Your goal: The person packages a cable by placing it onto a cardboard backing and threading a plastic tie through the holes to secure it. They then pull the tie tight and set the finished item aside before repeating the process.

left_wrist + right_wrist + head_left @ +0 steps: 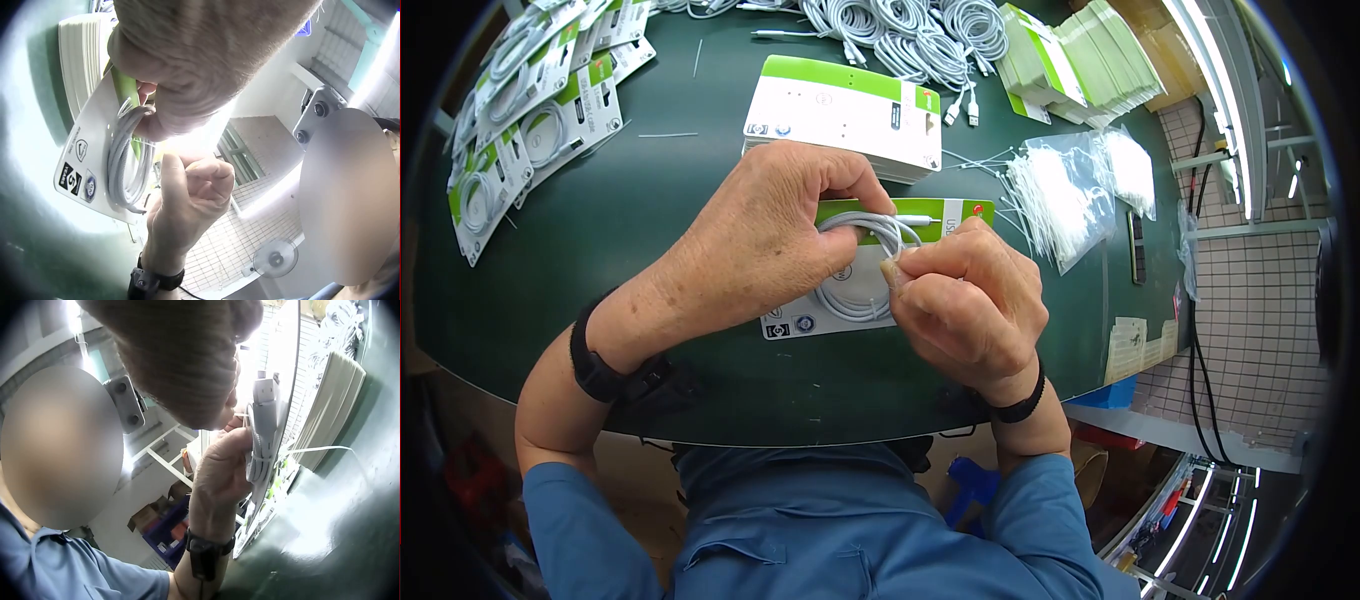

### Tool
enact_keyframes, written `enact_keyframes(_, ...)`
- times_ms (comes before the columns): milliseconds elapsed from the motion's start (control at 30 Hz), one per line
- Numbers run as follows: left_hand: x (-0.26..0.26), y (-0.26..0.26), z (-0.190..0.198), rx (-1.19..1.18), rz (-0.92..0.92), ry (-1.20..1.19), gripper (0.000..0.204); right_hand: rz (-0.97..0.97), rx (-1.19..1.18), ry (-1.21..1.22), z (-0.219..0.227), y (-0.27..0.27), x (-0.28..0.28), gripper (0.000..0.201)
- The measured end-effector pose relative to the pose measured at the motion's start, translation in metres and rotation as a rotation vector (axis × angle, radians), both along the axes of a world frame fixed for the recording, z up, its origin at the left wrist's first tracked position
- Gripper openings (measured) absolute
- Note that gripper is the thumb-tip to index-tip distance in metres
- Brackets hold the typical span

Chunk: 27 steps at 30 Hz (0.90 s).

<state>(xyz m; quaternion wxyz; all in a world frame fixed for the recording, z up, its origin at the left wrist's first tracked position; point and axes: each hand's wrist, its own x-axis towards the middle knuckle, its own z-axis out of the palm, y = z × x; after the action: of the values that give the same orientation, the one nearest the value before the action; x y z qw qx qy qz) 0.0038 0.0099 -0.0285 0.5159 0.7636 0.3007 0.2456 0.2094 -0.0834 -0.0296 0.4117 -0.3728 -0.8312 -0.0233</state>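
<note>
A light-grey USB cable (845, 308), wound into a coil, lies against a white and green printed card (978, 210) in front of the person. The left hand (775, 215) comes over the card's upper left, thumb and index finger pinching the top of the coil. At the coil's right side, the right hand (978, 300) pinches a thin white cable tie between thumb and bent index finger. Out behind the card sticks a white tie end (320, 449) in the right wrist view. A plug (917, 220) shows at the card's top, and a USB connector (265, 390) in the right wrist view.
Behind the card stands a stack of cards (840, 110). Several coiled cables (900, 35) lie at the back, more cards (1090, 65) at the back right. White cable ties (1050, 195) spill from a bag. Cards with cables (550, 135) pile up at left.
</note>
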Motion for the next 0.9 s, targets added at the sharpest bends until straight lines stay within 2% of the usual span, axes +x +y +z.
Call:
enact_keyframes(433, 0.001, -0.001, -0.003, -0.022, 0.0, -0.042, 0.031, 0.015, 0.003, 0.028, -0.003, 0.003, 0.0, 0.035)
enact_keyframes(567, 0.003, -0.003, -0.008, 0.033, 0.029, -0.132, 0.027, -0.002, -0.037, 0.0, -0.003, 0.004, 0.0, 0.034)
enact_keyframes(900, 0.003, -0.005, -0.002, 0.008, -0.023, -0.062, 0.026, -0.028, -0.06, -0.25, 0.005, 0.001, -0.004, 0.027)
